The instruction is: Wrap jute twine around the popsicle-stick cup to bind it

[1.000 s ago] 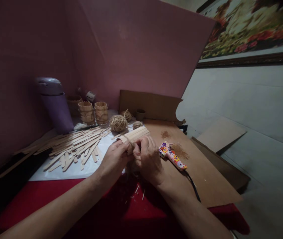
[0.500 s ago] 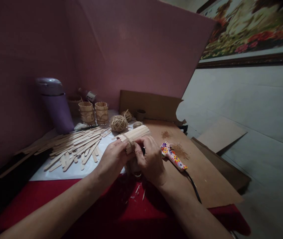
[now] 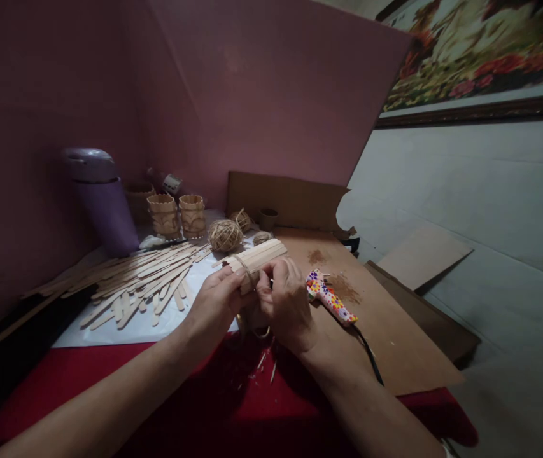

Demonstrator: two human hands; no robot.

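Note:
Closed around the near left end of a cylinder of wooden craft sticks (image 3: 264, 254) is my left hand (image 3: 218, 296), its thumb on top. The cylinder lies tilted, its far end pointing up to the right. A strand of twine (image 3: 247, 270) runs round it near my left thumb. My right hand (image 3: 288, 302) is beside the cylinder, thumb and forefinger pinched together where the twine comes down; the exact grip is partly hidden. Below the hands a pale loop (image 3: 261, 332), perhaps a scissors handle, shows in part.
Loose craft sticks (image 3: 142, 280) are spread on white paper at left. Behind stand two stick cups (image 3: 191, 216), a purple flask (image 3: 106, 210) and a ball of twine (image 3: 226, 236). To the right, a flower-patterned glue gun (image 3: 331, 299) with a black cord rests on cardboard (image 3: 395, 343).
My right fingers have drawn together into a tighter pinch and shifted slightly from the cylinder. My left hand keeps its hold. The whole view has shifted a little.

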